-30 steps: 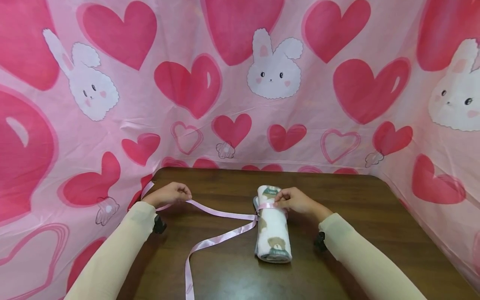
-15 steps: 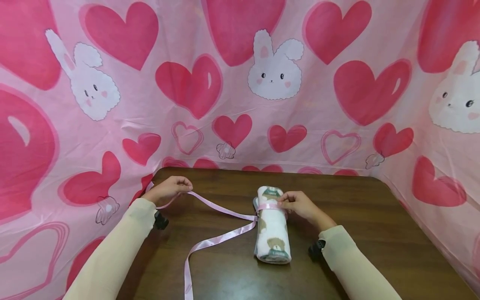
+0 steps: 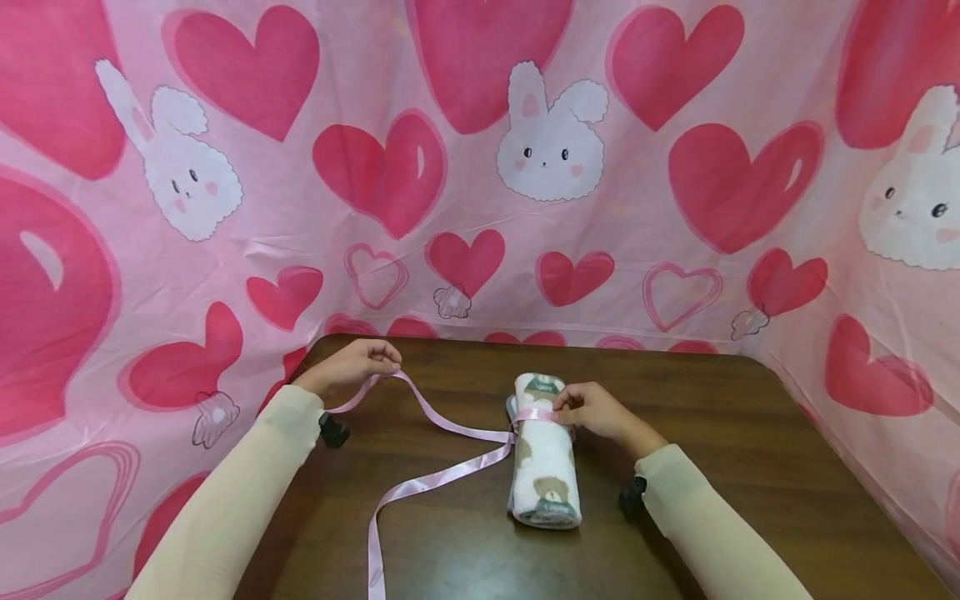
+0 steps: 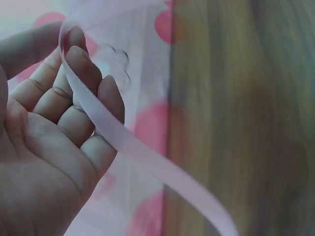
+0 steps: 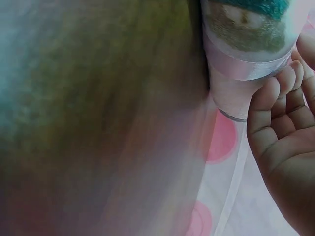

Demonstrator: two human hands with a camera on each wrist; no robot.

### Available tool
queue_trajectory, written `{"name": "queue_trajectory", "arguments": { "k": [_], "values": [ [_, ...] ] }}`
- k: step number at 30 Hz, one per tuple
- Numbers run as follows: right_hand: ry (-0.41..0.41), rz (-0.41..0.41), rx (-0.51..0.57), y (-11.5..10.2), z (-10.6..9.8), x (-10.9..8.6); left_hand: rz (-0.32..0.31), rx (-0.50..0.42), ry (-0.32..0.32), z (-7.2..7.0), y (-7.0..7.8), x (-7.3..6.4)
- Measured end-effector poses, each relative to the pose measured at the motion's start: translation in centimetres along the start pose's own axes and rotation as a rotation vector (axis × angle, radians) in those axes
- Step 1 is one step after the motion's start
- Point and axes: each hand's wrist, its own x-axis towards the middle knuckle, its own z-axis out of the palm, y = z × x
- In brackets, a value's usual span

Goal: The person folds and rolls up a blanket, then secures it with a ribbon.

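Observation:
A rolled white towel [image 3: 546,475] with brown bears in green lies upright in the head view, near the table's middle. Pink satin ribbon [image 3: 442,479] wraps its upper part, and two long tails run off to the left. My left hand [image 3: 358,364] pinches one tail above the far left of the table; in the left wrist view that ribbon [image 4: 147,162] hangs in a curve across the curled fingers. At the towel's right side, my right hand [image 3: 600,410] pinches the band around the roll, its fingers curled in the right wrist view. Exact fingertip contact there is partly hidden.
The dark brown wooden table [image 3: 712,500] has its back edge against a pink cloth [image 3: 630,217] printed with hearts and rabbits. The second ribbon tail curves toward the table's front. Small black devices sit at both wrists.
My left hand has risen and moved slightly right with its ribbon tail, which now hangs slacker. The right hand has shifted slightly but stays at the band. The towel lies nearly where it was.

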Motion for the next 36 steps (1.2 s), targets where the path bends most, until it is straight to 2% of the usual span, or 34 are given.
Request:
{"name": "queue_trajectory", "arguments": {
  "k": [7, 12, 17, 21, 26, 28, 33, 36],
  "values": [
    [0.004, -0.010, -0.011, -0.6, -0.1, 0.2, 0.045, 0.045, -0.087, 2.0, 3.3, 1.2],
    [-0.001, 0.000, 0.046, -1.0, 0.1, 0.4, 0.095, 0.068, -0.168, 4.0, 5.4, 2.0],
    [0.001, 0.031, 0.096, -2.2, 0.5, 0.6, 0.126, 0.044, -0.232, 6.2, 7.2, 3.0],
    [0.033, 0.014, 0.091, -3.7, 1.1, 1.2, 0.133, 0.012, -0.219, 8.0, 8.5, 4.0],
    [0.050, 0.001, 0.059, -5.1, 2.2, 2.2, 0.146, -0.014, -0.156, 10.2, 9.8, 5.4],
    [0.049, -0.008, 0.025, -5.5, 2.6, 2.6, 0.152, -0.060, -0.149, 11.0, 10.3, 5.8],
    [0.096, -0.052, -0.030, -5.9, 3.4, 3.1, 0.159, -0.221, -0.176, 12.7, 11.6, 6.3],
    [0.171, -0.078, -0.034, -5.9, 3.5, 3.1, 0.171, -0.248, -0.199, 13.4, 12.0, 6.4]
  ]
}}
